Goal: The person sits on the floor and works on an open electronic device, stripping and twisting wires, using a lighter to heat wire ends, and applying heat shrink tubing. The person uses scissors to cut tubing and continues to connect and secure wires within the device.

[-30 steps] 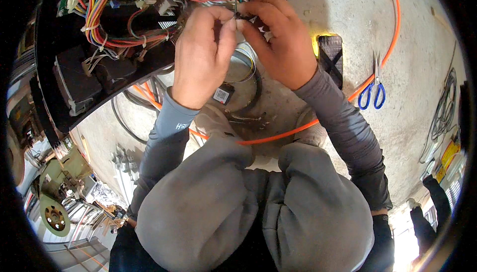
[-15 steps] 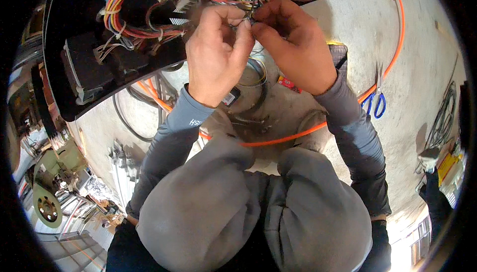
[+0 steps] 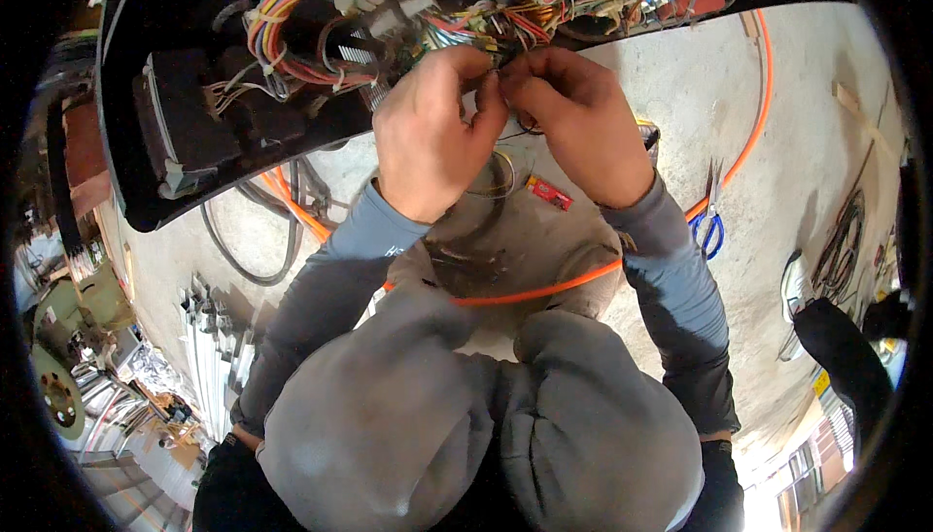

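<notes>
My left hand (image 3: 432,134) and my right hand (image 3: 585,124) meet fingertip to fingertip in front of an open black housing (image 3: 292,129). Both are closed in a pinch on a thin wire, mostly hidden by the fingers. A dark strand of wire (image 3: 513,136) hangs below the fingertips. Just beyond my hands, the housing holds circuit boards, metal heat sinks and bundles of coloured wires (image 3: 267,22). A red packet (image 3: 549,193) lies on the floor under my right wrist.
Blue-handled scissors (image 3: 712,221) lie on the concrete floor to the right, beside an orange hose (image 3: 768,85) that curves under my legs. Black cable (image 3: 238,274) coils at left near silver metal profiles (image 3: 209,338). Another person's dark-clothed leg (image 3: 841,347) shows at far right.
The housing and my hands now sit lower in the picture, showing more of the wiring. Both hands remain pinched together. The other person's leg at right shows more fully.
</notes>
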{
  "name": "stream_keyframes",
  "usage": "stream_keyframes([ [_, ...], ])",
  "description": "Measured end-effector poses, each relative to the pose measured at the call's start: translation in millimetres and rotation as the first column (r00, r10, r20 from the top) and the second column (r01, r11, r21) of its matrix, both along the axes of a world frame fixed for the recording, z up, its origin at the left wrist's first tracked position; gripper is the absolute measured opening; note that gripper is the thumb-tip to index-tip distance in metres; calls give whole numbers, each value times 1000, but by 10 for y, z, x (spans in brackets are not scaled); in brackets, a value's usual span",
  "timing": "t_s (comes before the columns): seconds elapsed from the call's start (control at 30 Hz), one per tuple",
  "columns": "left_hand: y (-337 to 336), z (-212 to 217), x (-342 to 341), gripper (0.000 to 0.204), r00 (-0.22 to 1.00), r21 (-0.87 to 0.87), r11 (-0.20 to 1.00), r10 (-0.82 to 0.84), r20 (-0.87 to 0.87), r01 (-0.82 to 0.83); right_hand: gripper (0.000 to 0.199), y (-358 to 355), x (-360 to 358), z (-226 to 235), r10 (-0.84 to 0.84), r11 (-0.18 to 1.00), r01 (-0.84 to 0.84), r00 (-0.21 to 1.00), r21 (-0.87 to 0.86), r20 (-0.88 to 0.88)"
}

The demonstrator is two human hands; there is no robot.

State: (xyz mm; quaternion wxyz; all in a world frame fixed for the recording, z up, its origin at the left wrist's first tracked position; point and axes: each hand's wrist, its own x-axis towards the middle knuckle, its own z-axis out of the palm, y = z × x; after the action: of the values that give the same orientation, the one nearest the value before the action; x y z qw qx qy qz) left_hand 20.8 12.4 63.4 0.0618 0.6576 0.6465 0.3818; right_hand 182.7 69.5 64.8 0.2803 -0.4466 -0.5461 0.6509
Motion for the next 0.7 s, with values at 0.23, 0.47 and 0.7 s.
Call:
stream_keyframes([
  [0.23, -15, -2, 24, 25, 998, -20, 1000, 18, 67, -17, 21, -48, -15, -34, -93, 995, 88, 990, -57, -102],
  [0.47, -59, -75, 132, 27, 755, -224, 975, 146, 639, 0, 21, -93, -50, -84, -129, 982, 84, 953, -171, -273],
  [0.7, -79, -52, 50, 23, 592, -274, 955, 160, 790, 108, 19, -87, -48, -49, -117, 981, 69, 955, -182, -271],
])
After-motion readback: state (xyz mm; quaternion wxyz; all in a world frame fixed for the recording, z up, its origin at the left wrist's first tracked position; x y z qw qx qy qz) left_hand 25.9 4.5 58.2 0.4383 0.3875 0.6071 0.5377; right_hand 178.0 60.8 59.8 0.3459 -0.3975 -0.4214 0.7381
